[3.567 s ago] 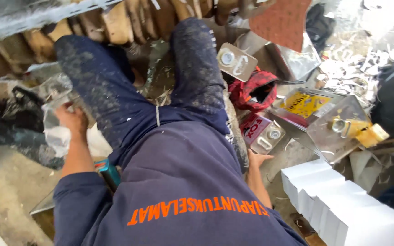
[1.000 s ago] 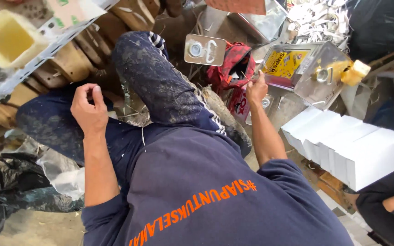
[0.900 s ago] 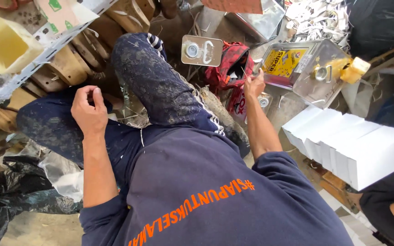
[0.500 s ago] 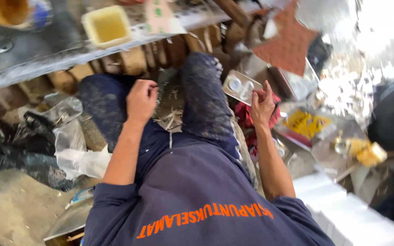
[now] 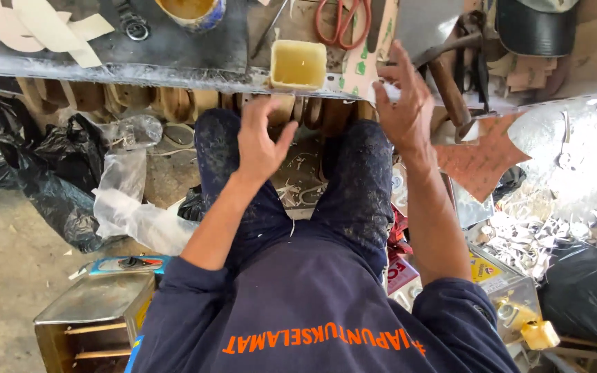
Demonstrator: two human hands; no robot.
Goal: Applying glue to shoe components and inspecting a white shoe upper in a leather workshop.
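Our right hand pinches a small white scrap at the counter edge, just right of the yellow tub. Our left hand hovers spread and empty below the tub, above our knees.

Navy sweatshirt (orange lettering), seemingly paint-flecked trousers

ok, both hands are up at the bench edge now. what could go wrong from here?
1. The yellow tub of liquid sits right at the bench edge, just above the open left hand; a bump could tip it onto the lap.
2. The right hand pinches a small white piece by the fingertips only; that grip looks loose, so it may drop.
3. The scissors lie close to the right hand and could snag it.
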